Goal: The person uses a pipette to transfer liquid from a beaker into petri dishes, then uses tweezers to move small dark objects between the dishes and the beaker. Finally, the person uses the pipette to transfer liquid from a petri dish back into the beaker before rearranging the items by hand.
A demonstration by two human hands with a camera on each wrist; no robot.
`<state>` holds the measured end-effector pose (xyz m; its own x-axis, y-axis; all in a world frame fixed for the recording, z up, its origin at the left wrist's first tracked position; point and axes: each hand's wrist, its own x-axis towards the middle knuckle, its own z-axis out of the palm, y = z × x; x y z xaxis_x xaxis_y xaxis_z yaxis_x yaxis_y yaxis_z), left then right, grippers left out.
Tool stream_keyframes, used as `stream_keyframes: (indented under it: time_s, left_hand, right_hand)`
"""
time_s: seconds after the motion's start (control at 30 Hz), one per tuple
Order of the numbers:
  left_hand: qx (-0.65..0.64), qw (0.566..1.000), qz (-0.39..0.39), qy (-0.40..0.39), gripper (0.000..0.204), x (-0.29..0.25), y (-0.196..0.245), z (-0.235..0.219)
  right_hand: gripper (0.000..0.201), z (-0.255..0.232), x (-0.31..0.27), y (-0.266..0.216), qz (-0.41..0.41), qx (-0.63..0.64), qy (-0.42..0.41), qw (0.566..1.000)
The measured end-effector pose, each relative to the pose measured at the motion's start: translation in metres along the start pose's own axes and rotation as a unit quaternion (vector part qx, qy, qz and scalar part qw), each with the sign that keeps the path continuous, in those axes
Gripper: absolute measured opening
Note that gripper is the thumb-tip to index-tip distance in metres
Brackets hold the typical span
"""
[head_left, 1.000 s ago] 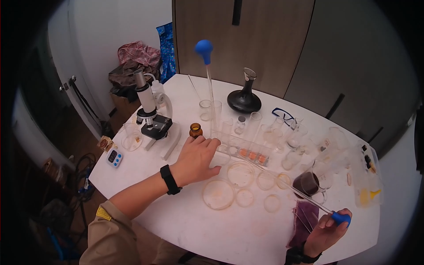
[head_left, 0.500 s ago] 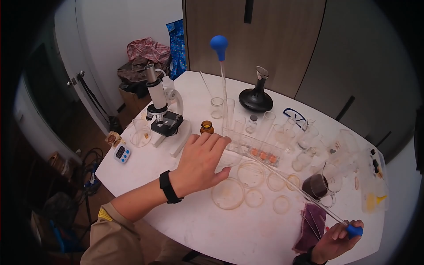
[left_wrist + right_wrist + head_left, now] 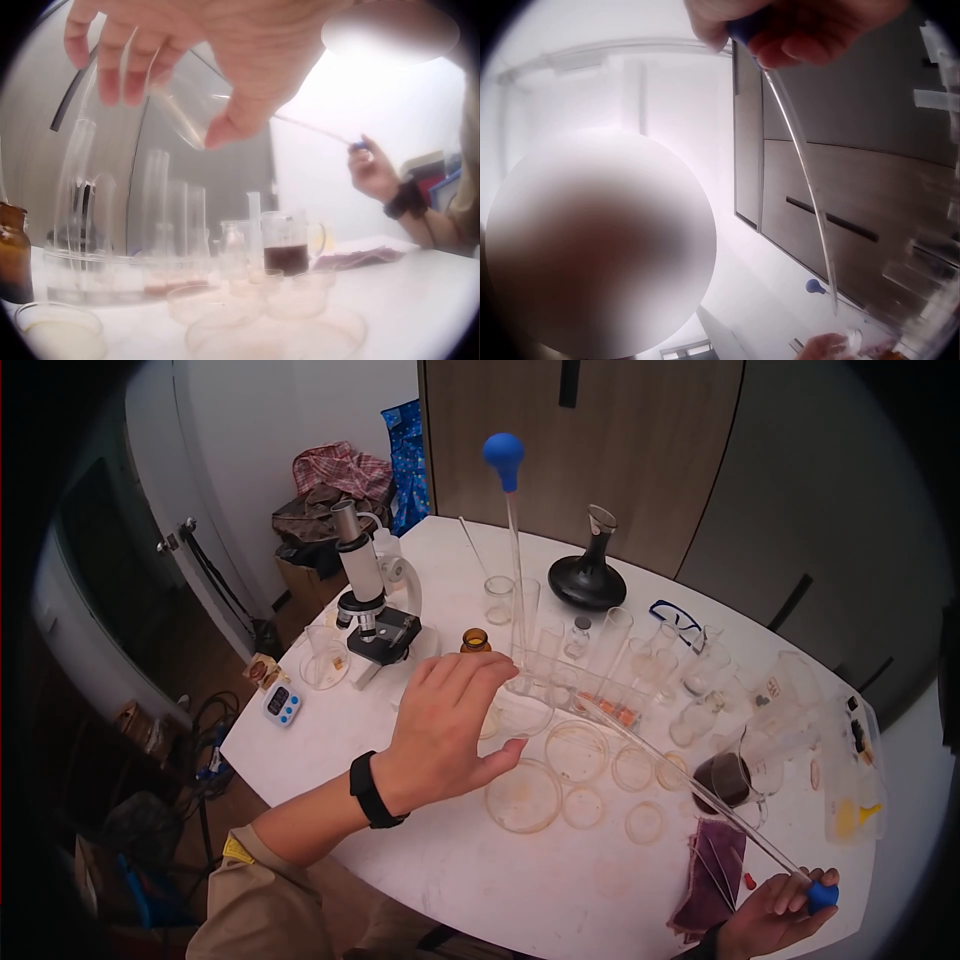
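My left hand [image 3: 447, 728] pinches a clear round glass dish or lid [image 3: 182, 116] between thumb and fingers, tilted above the table in the left wrist view. A dish with pale yellowish contents [image 3: 64, 339] lies below it. My right hand [image 3: 768, 918] holds the blue bulb [image 3: 823, 897] of a long glass pipette [image 3: 715, 802], which slants up and left toward the left hand. Whether the pipette's tip touches anything cannot be told. Several shallow dishes [image 3: 523, 796] lie beside the left hand. An amber bottle [image 3: 475, 641] stands just behind its fingers.
A microscope [image 3: 372, 595] and timer [image 3: 282, 704] stand left. Behind are a second, upright blue-bulbed pipette [image 3: 504, 455], a dark flask [image 3: 588, 578] and goggles [image 3: 676, 620]. Glassware, a beaker of dark liquid [image 3: 722, 780], a purple cloth [image 3: 708, 875] and a plastic box [image 3: 850, 800] occupy the right.
The head view has shifted, so the table's things sit further right. Against them, my left hand has moved slightly left, and the pale dish beneath shows more. My right hand still grips the bulb.
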<state>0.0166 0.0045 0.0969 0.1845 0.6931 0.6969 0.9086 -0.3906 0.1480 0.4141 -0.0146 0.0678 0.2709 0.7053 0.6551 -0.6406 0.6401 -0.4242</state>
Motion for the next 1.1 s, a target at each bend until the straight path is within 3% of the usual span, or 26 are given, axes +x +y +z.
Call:
stream_keyframes:
  time_s: [0.23,0.4,0.47,0.63,0.67,0.77,0.93,1.0,1.1]
  left_hand:
    - [-0.031,0.997,-0.069,-0.017,0.059,-0.022,-0.008,-0.015]
    - [-0.198,0.951,-0.235,-0.018,0.054,-0.038,-0.010,-0.021]
    - [-0.207,0.947,-0.246,-0.020,0.051,-0.040,-0.007,-0.021]
    - [-0.251,0.935,-0.247,-0.030,0.052,-0.043,-0.005,-0.017]
    - [-0.258,0.934,-0.245,-0.033,0.052,-0.043,-0.005,-0.017]
    - [-0.267,0.930,-0.247,-0.048,0.052,-0.045,-0.006,-0.016]
    - [-0.276,0.925,-0.254,-0.061,0.052,-0.048,-0.008,-0.011]
    - [-0.281,0.924,-0.252,-0.064,0.051,-0.050,-0.007,-0.009]
    - [-0.282,0.924,-0.248,-0.070,0.051,-0.051,-0.007,-0.009]
  right_hand:
    - [0.038,-0.011,-0.001,-0.019,-0.060,-0.090,0.055,0.993]
    - [0.038,-0.011,-0.024,-0.057,-0.090,-0.164,0.103,0.977]
    - [0.038,-0.011,-0.037,-0.077,-0.093,-0.190,0.135,0.968]
    - [0.035,0.000,-0.064,-0.132,-0.117,-0.330,0.091,0.932]
    - [0.034,0.004,-0.069,-0.143,-0.127,-0.330,0.119,0.928]
    - [0.037,0.021,-0.083,-0.174,-0.091,-0.401,0.072,0.909]
    - [0.046,0.038,-0.093,-0.195,-0.111,-0.474,0.068,0.871]
    - [0.049,0.045,-0.094,-0.197,-0.129,-0.554,0.057,0.820]
    - [0.055,0.048,-0.099,-0.204,-0.133,-0.597,0.069,0.788]
